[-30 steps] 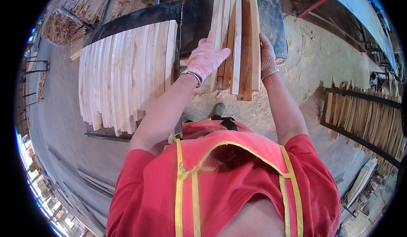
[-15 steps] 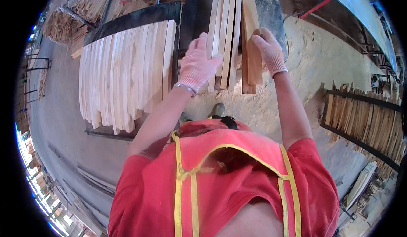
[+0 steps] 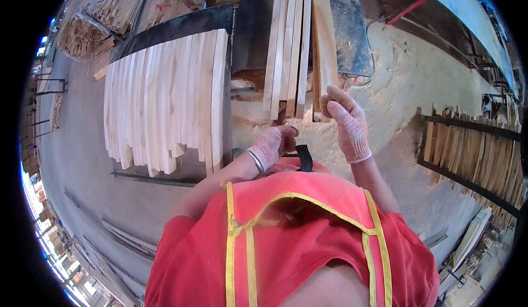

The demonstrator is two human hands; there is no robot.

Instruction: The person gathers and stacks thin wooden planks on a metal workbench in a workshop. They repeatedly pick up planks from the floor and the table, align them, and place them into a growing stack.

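Observation:
My gloved left hand (image 3: 270,146) is close to my body, just short of the near ends of several pale planks (image 3: 284,48) on the dark table (image 3: 250,37). Its fingers are curled together; whether they hold anything is hidden. At the near end of a wider board (image 3: 324,32), on the right of that group, is my gloved right hand (image 3: 350,124). Its thumb and fingers are bent but apart, with nothing seen between them. Contact with the board cannot be made out. A narrow dark gap separates this board from the paler planks.
A broad row of pale planks (image 3: 165,98) lies to my left, its near ends uneven. Stacked wood strips (image 3: 473,158) sit in a dark frame at the right. More wood piles (image 3: 85,32) stand far left. Sawdust covers the floor (image 3: 396,87) beside the table.
Both hands have drawn back toward my body from the sides of the plank group. My left fingers have curled in. The wider board now lies straighter, more in line with the others.

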